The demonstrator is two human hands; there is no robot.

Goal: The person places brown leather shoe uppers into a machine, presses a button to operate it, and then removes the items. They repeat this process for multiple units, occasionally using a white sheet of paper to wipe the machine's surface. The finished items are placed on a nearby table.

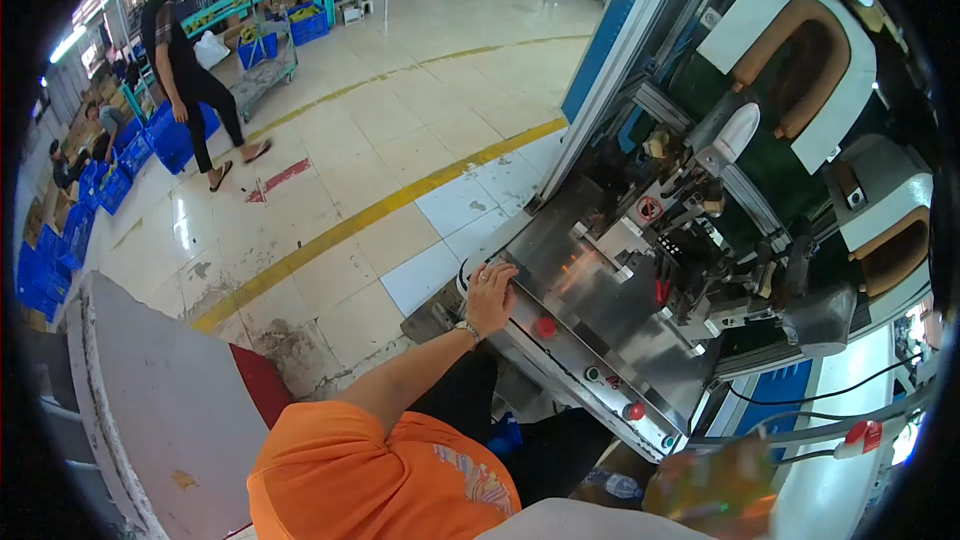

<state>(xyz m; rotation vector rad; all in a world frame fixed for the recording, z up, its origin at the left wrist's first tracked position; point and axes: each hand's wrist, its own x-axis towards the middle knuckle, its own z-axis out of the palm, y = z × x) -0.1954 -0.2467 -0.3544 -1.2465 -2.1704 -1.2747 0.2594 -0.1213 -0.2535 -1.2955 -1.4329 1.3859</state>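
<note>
Tiled floor (400, 130), yellow line (380, 210)

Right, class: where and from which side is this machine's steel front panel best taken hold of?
Probably at its bare left corner edge, coming from the open floor side, where the left hand rests on the steel panel. A red button sits further along and the mechanism crowds the far side, so fingers can wrap only this free rim.

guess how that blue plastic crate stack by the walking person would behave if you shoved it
The blue crates look like rigid moulded plastic, so probably stiff. They sit on smooth glossy floor tiles, so likely to slide rather than roll. Stacked, they might tip if pushed high.
</note>
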